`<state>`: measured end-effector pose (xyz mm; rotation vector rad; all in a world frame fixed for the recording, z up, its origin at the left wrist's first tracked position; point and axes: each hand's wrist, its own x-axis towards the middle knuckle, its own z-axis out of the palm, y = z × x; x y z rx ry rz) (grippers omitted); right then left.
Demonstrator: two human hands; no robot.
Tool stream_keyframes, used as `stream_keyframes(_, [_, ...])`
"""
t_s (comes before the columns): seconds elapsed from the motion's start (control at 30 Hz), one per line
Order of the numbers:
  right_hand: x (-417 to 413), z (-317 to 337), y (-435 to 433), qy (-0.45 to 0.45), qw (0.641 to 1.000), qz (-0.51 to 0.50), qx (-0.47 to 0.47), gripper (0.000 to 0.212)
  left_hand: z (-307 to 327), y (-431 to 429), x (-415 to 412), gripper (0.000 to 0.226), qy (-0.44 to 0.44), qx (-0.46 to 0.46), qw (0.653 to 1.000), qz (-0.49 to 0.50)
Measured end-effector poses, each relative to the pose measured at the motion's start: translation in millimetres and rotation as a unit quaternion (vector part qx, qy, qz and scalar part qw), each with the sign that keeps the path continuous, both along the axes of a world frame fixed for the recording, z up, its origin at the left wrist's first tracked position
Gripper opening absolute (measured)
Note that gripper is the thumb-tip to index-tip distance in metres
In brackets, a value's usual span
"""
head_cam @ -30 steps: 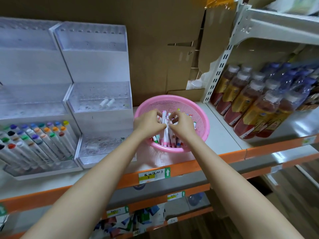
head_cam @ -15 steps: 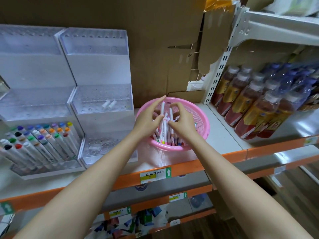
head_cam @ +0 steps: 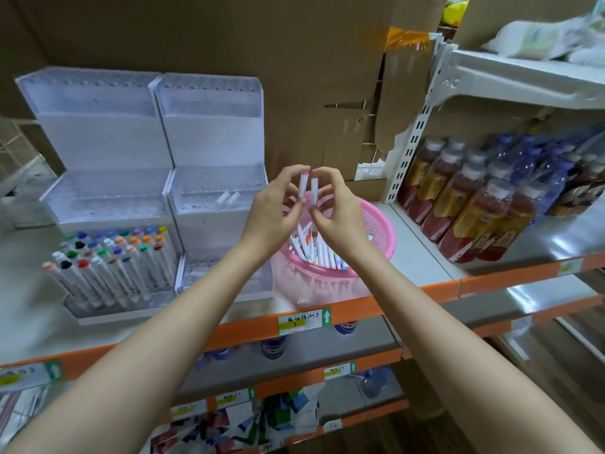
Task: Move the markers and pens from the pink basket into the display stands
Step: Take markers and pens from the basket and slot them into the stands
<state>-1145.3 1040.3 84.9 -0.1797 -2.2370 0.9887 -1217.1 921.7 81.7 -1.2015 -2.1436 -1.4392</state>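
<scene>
Above the pink basket (head_cam: 379, 231), my left hand (head_cam: 271, 211) pinches a white marker with a pink cap (head_cam: 303, 185) upright. Right beside it, my right hand (head_cam: 337, 208) pinches a second white marker (head_cam: 314, 191), also upright; the two markers nearly touch. Several more white markers (head_cam: 314, 249) lie in the basket under my hands. Two clear tiered display stands are on the shelf to the left. The left stand (head_cam: 95, 152) has several colour-capped markers (head_cam: 111, 257) in its lowest tier. The right stand (head_cam: 212, 149) has two white markers (head_cam: 227, 198) in its middle tier.
Rows of drink bottles (head_cam: 474, 204) fill the shelf to the right, behind a white slotted upright (head_cam: 409, 142). Brown cardboard (head_cam: 311, 93) backs the shelf. An orange shelf edge (head_cam: 360, 306) with price labels runs below, above lower shelves of goods.
Both hands rose out of the basket, each lifting one white marker up above its rim. The view tilted down a little.
</scene>
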Motion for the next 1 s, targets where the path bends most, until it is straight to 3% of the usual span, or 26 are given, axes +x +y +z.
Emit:
stream_keyframes(0.43, [2,15,-122,0.006,1.0,0.02,-0.004,0.048,22,-144,-1,0.045,0.039,-0.028,0.998,0.048])
stream_keyframes(0.73, [-22,5,-208,-0.019,0.999,0.033,0.0,0.049,16,-227,-17,0.042,0.01,-0.034,0.997,0.073])
stream_keyframes(1.0, [-41,-5,-229,-0.046,0.998,0.034,-0.008,0.049,5,-240,-28,0.042,-0.038,-0.02,0.996,0.078])
